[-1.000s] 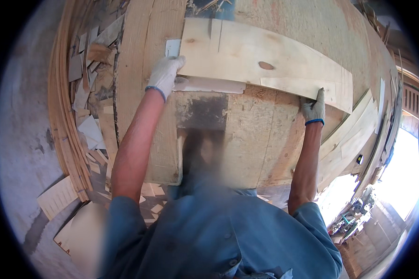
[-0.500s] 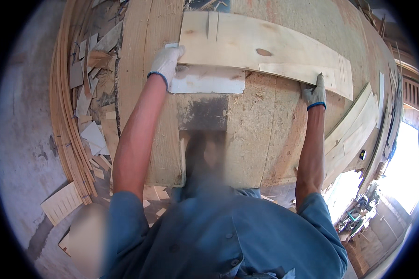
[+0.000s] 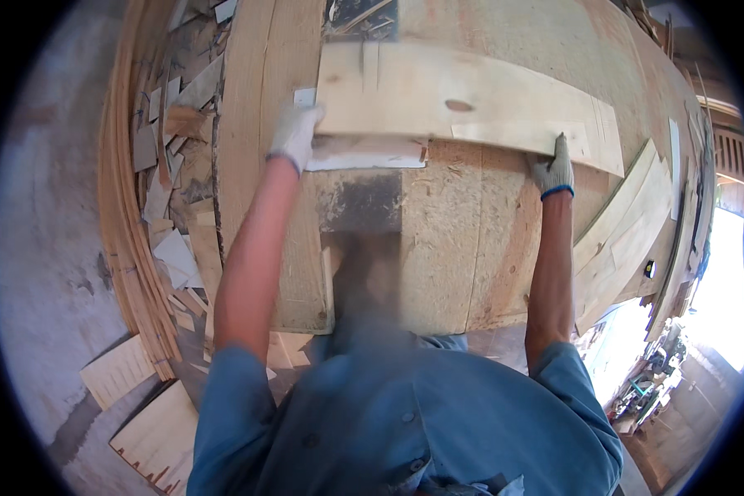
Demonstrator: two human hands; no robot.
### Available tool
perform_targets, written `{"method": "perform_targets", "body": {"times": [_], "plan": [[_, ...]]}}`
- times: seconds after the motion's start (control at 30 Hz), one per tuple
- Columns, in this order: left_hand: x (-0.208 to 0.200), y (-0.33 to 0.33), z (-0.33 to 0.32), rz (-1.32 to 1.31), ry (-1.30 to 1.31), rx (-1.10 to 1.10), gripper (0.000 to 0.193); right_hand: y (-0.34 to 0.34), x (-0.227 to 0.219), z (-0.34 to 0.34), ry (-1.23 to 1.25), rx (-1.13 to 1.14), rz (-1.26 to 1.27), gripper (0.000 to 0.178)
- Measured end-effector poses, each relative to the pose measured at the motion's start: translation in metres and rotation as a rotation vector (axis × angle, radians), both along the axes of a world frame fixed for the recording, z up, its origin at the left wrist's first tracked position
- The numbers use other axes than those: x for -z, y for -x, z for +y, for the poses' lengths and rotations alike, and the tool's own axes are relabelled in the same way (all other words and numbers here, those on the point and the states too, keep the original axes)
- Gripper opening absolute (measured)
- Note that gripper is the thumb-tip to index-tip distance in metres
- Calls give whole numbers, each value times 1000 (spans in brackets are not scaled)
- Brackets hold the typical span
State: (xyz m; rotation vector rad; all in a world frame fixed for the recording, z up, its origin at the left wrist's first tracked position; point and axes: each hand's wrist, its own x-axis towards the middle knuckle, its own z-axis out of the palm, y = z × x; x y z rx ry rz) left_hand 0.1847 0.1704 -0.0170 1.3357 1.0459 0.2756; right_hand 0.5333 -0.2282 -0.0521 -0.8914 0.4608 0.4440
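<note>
Here both gloved hands — left hand [image 3: 296, 134], right hand [image 3: 555, 168] — clamp their fingers on the pale veneer sheet [image 3: 463, 103], upper centre; it lies flat on the stack [image 3: 463, 240], not yet released

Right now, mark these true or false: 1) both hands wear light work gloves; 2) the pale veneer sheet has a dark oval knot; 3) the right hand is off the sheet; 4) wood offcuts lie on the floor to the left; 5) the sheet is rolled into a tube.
1) True: the left hand and the right hand are both in light gloves.
2) True: the pale thin veneer sheet shows a dark oval knot.
3) False: it grips the sheet's near edge.
4) True: scattered wood offcuts lie there.
5) False: it lies flat on the rough brown board stack.
</note>
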Motion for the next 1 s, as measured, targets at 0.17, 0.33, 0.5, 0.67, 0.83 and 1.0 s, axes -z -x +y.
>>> {"method": "perform_targets", "body": {"times": [0.17, 0.33, 0.5, 0.67, 0.83, 1.0], "plan": [[-29, 86, -106, -77, 427, -231, 37, 99, -19, -79, 288, -87, -75, 38], [-23, 158, -157, -33, 399, -216, 37, 164, -24, -135, 414, -90, -176, 33], [-3, 188, -157, -95, 255, -166, 44, 201, -58, -149, 627, -190, -15, 54], [-40, 145, -168, -198, 506, -405, 46, 224, -55, -170, 709, -157, -113, 53], [-49, 117, -207, -440, 426, -168, 49, 261, -106, -211, 620, 54, 30, 43], [-50, 114, -267, -252, 729, -184, 45, 297, -97, -269, 744, 282, -261, 39]]}}
